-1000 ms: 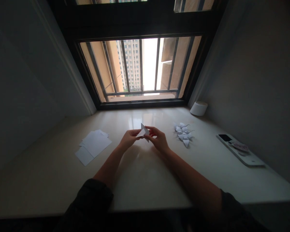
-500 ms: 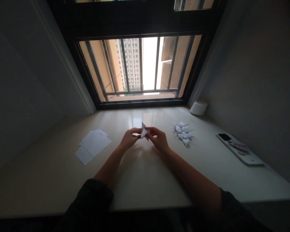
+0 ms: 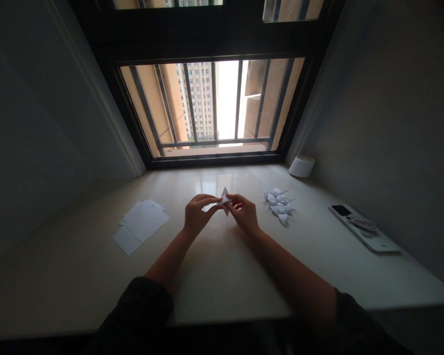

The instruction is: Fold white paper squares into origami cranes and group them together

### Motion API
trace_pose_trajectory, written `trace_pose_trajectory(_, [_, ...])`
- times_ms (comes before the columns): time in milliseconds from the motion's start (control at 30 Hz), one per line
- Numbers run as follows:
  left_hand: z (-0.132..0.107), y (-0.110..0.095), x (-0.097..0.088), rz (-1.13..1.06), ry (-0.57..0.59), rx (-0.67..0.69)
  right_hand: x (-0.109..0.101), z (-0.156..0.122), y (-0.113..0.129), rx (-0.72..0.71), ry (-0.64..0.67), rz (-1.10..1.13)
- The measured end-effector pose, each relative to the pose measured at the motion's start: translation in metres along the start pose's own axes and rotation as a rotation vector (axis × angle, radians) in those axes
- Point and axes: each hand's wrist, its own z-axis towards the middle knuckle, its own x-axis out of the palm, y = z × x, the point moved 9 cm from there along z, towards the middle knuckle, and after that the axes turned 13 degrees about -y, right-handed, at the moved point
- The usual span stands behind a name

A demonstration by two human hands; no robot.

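Observation:
A small folded piece of white paper [image 3: 225, 199] is held just above the pale sill [image 3: 222, 276], near its middle. My left hand [image 3: 197, 215] pinches its left side with fingertips and thumb. My right hand [image 3: 245, 213] pinches its right side, fingers curled. The paper's pointed tip sticks up between the two hands. Both forearms reach in from the bottom in dark sleeves.
A loose stack of white paper sheets [image 3: 141, 224] lies to the left. Several folded paper cranes [image 3: 279, 204] sit in a pile to the right. A white roll [image 3: 301, 166] stands at the back right corner. A white tray [image 3: 366, 232] with a phone lies by the right wall. A barred window [image 3: 212, 106] is ahead.
The folded paper has been turned and pressed narrower between the fingertips, and its tip now points straighter up. My left hand has shifted its grip a little. The view has drifted slightly.

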Motion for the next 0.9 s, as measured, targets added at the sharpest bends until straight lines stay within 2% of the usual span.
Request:
trace_pose_trajectory(267, [-0.002,-0.003,0.002,0.050,0.026,0.053,0.001,-0.001,-0.001,0.029,0.004,0.022])
trace_pose_trajectory(533, [-0.002,-0.007,-0.003,0.000,0.009,-0.003,0.000,0.003,-0.011,0.109,-0.023,0.079])
trace_pose_trajectory(633, [-0.001,0.012,0.000,-0.081,-0.006,-0.144,0.004,0.003,-0.011,0.138,-0.013,0.150])
trace_pose_trajectory(733, [-0.009,0.041,0.017,-0.194,0.069,-0.385,0.007,0.002,-0.010,0.149,0.003,0.205])
trace_pose_trajectory(800, [-0.016,0.050,0.031,-0.309,0.128,-0.488,0.009,0.001,-0.010,0.158,0.019,0.231])
trace_pose_trajectory(900, [-0.022,0.055,0.038,-0.437,0.121,-0.604,0.012,-0.001,-0.013,0.176,0.045,0.246])
